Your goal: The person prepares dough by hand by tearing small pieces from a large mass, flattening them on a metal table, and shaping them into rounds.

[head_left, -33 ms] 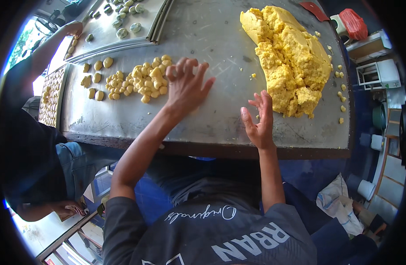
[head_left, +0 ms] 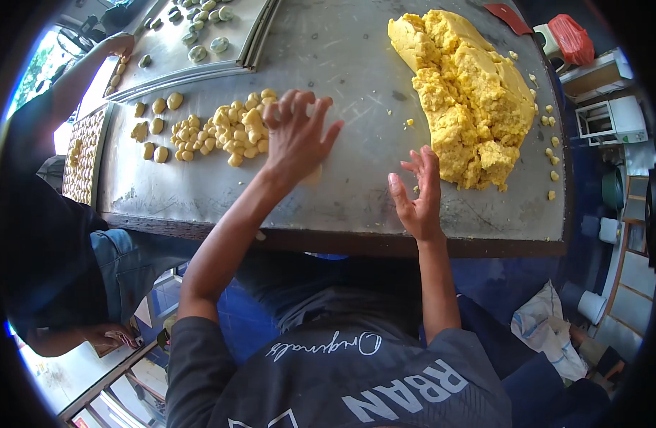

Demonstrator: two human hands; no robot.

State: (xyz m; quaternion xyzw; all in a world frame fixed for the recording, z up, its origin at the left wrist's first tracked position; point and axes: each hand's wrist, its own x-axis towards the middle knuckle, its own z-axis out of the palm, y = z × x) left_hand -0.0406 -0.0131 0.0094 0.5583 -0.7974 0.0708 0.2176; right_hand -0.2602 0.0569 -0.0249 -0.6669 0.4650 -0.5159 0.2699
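Note:
My left hand (head_left: 298,135) reaches over the metal tabletop (head_left: 342,203), palm down, with its fingers apart and slightly bent. Its fingertips are beside the right end of a heap of small, pale yellow dough balls (head_left: 235,128). A pale piece (head_left: 312,176) shows partly from under the wrist side of this hand; what it is I cannot make out. My right hand (head_left: 422,200) is open, thumb and fingers apart, holding nothing. It is just left of the lower edge of a large, crumbly yellow mass of dough (head_left: 471,100).
Flattened dough pieces (head_left: 157,126) lie left of the heap. A tray of greenish rounds (head_left: 197,53) is at the back left, and another filled tray (head_left: 84,157) at the left edge. Another person's arm (head_left: 85,71) reaches in there. Yellow crumbs (head_left: 553,158) line the right edge.
My left hand has shifted slightly left and away from me, toward the dough balls, uncovering a bit more of the pale piece. My right hand has stayed where it was.

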